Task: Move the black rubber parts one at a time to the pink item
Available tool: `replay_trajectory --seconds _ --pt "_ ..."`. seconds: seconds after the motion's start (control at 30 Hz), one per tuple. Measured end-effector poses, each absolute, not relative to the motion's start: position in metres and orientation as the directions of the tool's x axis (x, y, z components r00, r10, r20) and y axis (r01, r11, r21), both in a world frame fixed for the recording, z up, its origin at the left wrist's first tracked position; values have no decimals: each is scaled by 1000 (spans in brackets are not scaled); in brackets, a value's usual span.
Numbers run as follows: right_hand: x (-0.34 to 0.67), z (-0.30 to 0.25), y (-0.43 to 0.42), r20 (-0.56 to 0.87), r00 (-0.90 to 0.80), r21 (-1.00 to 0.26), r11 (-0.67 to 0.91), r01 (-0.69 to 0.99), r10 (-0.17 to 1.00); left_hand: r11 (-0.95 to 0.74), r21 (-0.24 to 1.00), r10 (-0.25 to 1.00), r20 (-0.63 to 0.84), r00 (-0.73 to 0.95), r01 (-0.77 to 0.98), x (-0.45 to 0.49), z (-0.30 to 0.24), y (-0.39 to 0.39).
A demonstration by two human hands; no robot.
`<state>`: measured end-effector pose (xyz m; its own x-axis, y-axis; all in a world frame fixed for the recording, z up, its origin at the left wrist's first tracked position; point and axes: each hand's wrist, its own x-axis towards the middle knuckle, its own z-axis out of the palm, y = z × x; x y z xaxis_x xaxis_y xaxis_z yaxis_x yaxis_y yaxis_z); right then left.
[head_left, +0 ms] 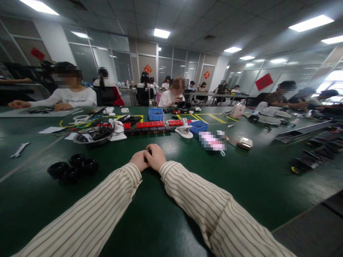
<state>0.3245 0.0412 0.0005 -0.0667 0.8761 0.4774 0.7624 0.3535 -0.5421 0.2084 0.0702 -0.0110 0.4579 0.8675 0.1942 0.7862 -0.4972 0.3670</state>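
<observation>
My left hand (pixel 139 160) and my right hand (pixel 156 156) meet on the green table (pixel 241 178), straight ahead of me. Both are closed around a small dark part (pixel 148 152) that shows only as a sliver between the fingers. I cannot make out what the part is. Striped sleeves cover both forearms. A cluster of black round parts (pixel 73 167) lies to the left of my left hand, apart from it.
A metal bowl of black parts (pixel 92 135), white clamps (pixel 184 129), red strips (pixel 150 124) and blue bins (pixel 155 114) lie further back. A wrench (pixel 19 150) is at far left. Black parts line the right edge (pixel 313 157). Other people sit around the table.
</observation>
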Motion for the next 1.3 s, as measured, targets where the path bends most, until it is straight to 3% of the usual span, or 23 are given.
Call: replay_trajectory --seconds 0.97,1.3 --pt "324 5 36 483 -101 -506 372 778 870 -540 354 841 216 495 763 206 -17 75" --pt "322 1 38 499 19 -513 277 812 866 -501 420 865 214 453 757 207 -11 71"
